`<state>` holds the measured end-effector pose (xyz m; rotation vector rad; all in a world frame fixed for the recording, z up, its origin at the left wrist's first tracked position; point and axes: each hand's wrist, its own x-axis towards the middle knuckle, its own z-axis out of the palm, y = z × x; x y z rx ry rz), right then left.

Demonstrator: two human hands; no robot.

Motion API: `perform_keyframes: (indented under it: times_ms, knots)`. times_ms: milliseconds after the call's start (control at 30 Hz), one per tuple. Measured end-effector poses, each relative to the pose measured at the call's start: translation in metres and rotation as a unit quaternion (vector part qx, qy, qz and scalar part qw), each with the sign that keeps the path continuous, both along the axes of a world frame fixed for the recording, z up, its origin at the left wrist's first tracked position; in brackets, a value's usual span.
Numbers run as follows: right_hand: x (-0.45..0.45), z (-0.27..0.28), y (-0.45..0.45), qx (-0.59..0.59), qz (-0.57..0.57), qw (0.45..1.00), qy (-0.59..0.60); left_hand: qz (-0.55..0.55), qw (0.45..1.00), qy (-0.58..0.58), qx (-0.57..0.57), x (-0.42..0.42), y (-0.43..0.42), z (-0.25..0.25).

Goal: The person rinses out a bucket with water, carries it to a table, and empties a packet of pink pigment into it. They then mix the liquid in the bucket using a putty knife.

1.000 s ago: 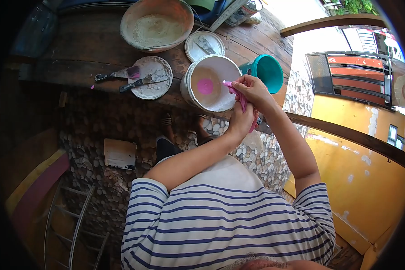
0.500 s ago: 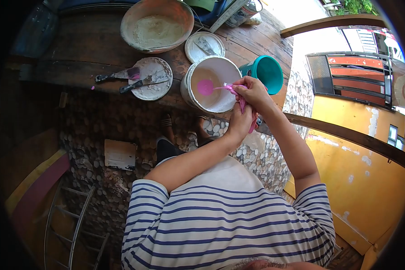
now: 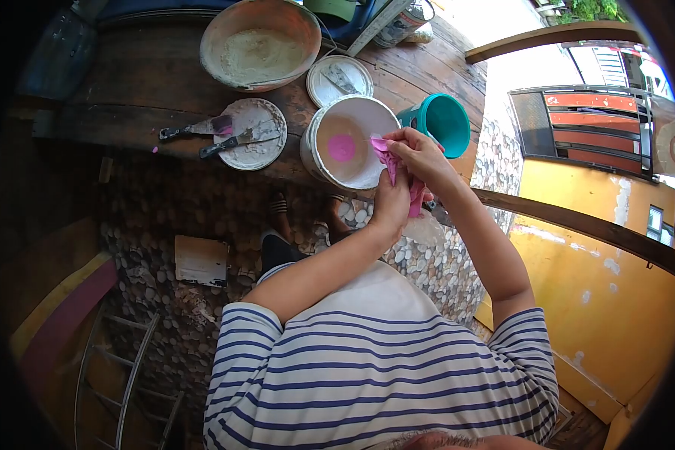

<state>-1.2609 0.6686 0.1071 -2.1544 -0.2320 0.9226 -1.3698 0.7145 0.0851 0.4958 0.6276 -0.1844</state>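
Observation:
A crumpled pink bag (image 3: 389,159) is held by both hands at the right rim of a white bucket (image 3: 313,159). My left hand (image 3: 390,199) is closed round its lower part. Pinching the upper end is my right hand (image 3: 418,154), nearer the teal bucket (image 3: 450,126). Inside the white bucket, a round pink patch (image 3: 342,148) lies on a beige surface. Left of it, two putty knives (image 3: 236,141) rest on a white-smeared round lid (image 3: 259,154). Part of the bag is hidden by my fingers.
A large basin (image 3: 217,56) with pale residue and another lid (image 3: 317,84) with a tool stand on the wooden table (image 3: 135,79). A stained board (image 3: 200,260) lies on the pebbled floor. A metal ladder (image 3: 133,367) stands at lower left.
The thin pink stream seen half a second ago no longer shows. The bag's upper end looks more spread and crumpled, and my left hand has shifted slightly left and up.

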Motion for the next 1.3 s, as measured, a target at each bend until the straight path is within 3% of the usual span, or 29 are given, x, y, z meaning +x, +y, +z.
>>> perform_keyframes:
  times_ms: [600, 767, 1033, 1300]
  knots:
    - [0.004, 0.002, 0.0, 0.01, 0.039, 0.999, 0.015, 0.032, 0.999, -0.006, 0.035, 0.005, 0.003, 0.003]
    - [-0.003, 0.017, 0.008, -0.048, 0.06, 0.997, -0.014, 0.041, 0.997, -0.006, 0.069, 0.009, -0.004, -0.011]
    - [0.002, -0.001, 0.0, -0.046, 0.115, 0.991, -0.057, 0.055, 0.991, -0.034, 0.119, 0.014, 0.0, -0.01]
    - [-0.002, -0.001, -0.002, -0.05, 0.132, 0.985, -0.099, 0.085, 0.994, -0.028, 0.069, 0.015, -0.006, -0.014]
